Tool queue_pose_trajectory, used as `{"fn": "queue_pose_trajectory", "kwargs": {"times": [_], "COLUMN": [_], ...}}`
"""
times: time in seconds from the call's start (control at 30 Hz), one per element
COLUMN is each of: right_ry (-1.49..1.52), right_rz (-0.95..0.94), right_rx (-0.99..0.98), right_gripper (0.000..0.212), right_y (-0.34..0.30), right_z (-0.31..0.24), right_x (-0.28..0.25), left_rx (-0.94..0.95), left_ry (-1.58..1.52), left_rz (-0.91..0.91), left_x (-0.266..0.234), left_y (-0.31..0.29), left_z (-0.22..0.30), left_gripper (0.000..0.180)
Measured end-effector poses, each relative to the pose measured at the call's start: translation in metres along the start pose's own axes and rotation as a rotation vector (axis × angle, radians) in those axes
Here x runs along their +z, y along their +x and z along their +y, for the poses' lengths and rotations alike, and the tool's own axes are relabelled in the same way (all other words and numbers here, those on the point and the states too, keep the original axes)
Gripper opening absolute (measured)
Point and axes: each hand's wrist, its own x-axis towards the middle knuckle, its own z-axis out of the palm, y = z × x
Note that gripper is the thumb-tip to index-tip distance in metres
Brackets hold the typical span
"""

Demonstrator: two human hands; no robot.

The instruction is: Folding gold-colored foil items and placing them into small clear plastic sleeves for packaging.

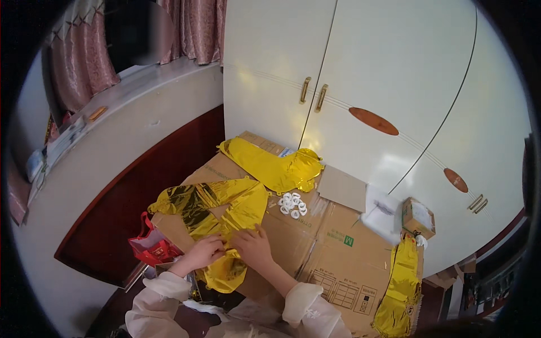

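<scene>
A flat, crinkled gold foil balloon lies across the cardboard in front of me, with its near end hanging toward my lap. My left hand is closed with its fingertips on the foil's near part. Close beside it, my right hand has its fingers bent over the same foil, pinching it. What lies between the fingertips is too small to make out. Beyond it rests a second gold foil balloon, also flat. To the right of the nearer balloon sits a cluster of several small white rings.
Flattened cardboard forms the work surface. More folded gold foil lies at its right edge, near a small carton. A red bag stands at the left. White cabinet doors rise behind, beside a ledge with pink curtains.
</scene>
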Motion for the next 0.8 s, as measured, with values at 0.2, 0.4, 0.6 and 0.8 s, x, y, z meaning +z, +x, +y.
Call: {"fn": "queue_pose_trajectory", "kwargs": {"times": [0.2,0.4,0.6,0.8], "right_ry": [0.132,0.188,0.278,0.18], "right_rz": [-0.05,0.07,0.126,0.039], "right_rx": [0.429,0.413,0.421,0.281], "right_gripper": [0.034,0.035,0.033,0.039], "right_y": [-0.007,-0.026,-0.032,-0.024], "right_z": [0.025,0.038,0.038,0.049], "right_x": [-0.019,-0.003,-0.004,0.009], "left_rx": [-0.329,0.163,0.164,-0.498], "left_ry": [-0.16,0.212,-0.057,-0.949], "left_rz": [0.135,0.08,0.195,0.523], "left_x": [-0.032,0.01,0.028,-0.015], "left_y": [0.013,0.027,0.031,0.047], "left_z": [0.013,0.033,0.004,-0.027], "left_gripper": [0.015,0.035,0.02,0.004]}}
